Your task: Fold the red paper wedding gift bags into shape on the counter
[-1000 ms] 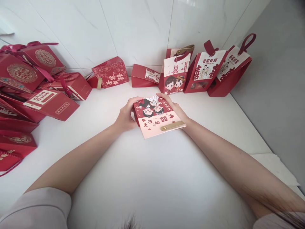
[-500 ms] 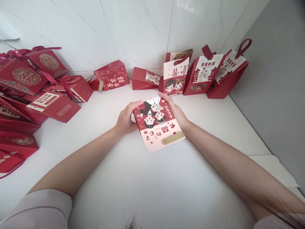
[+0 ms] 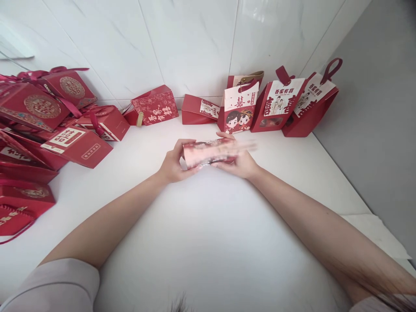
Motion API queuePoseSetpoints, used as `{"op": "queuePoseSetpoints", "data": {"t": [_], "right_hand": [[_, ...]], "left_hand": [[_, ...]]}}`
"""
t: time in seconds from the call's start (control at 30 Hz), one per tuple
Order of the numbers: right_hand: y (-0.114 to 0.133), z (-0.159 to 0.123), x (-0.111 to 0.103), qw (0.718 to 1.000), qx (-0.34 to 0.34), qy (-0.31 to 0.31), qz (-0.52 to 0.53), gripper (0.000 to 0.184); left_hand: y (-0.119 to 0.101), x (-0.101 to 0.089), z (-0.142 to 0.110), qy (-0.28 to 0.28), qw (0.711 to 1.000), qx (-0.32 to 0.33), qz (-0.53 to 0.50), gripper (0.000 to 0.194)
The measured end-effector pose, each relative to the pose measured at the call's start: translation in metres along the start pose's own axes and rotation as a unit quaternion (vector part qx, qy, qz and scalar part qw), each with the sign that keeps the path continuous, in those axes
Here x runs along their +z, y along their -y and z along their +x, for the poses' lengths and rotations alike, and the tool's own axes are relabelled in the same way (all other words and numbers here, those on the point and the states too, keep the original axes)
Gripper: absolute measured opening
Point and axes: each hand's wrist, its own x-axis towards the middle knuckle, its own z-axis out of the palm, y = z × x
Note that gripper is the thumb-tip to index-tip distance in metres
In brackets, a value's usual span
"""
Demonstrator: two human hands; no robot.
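Between both hands is a red and pale pink gift box (image 3: 208, 154), blurred by motion, with a narrow side turned toward me. My left hand (image 3: 177, 162) grips its left end, thumb on the far edge and fingers along the near edge. At the right end, my right hand (image 3: 242, 162) is closed around the box, its fingertips on the near and far edges. The printed faces of the box are mostly out of sight. Directly behind it stands an upright gift box with two cartoon figures (image 3: 238, 110).
Two red boxes with loop handles (image 3: 276, 106) (image 3: 310, 104) stand at the back right. Red boxes lie along the wall (image 3: 156, 106) (image 3: 198, 110). Several ribboned red boxes (image 3: 76, 145) are piled at left. White paper (image 3: 373, 229) lies at the right edge.
The gift box has been turned in my hands: its printed front faced up before, and now a narrow side shows. Both hands stay in about the same place.
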Motion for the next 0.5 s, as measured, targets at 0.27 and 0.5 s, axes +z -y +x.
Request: {"op": "queuePoseSetpoints", "data": {"t": [0.27, 0.5], "right_hand": [[0.0016, 0.0027, -0.0047, 0.999, 0.038, 0.004, 0.019, 0.071], [0.0024, 0.0034, -0.0059, 0.998, 0.061, -0.015, 0.024, 0.068]], "left_hand": [[0.0068, -0.0051, -0.0009, 0.031, 0.991, -0.128, -0.031, 0.072], [0.0009, -0.0068, -0.0001, 0.048, 0.986, -0.158, 0.020, 0.072]]}}
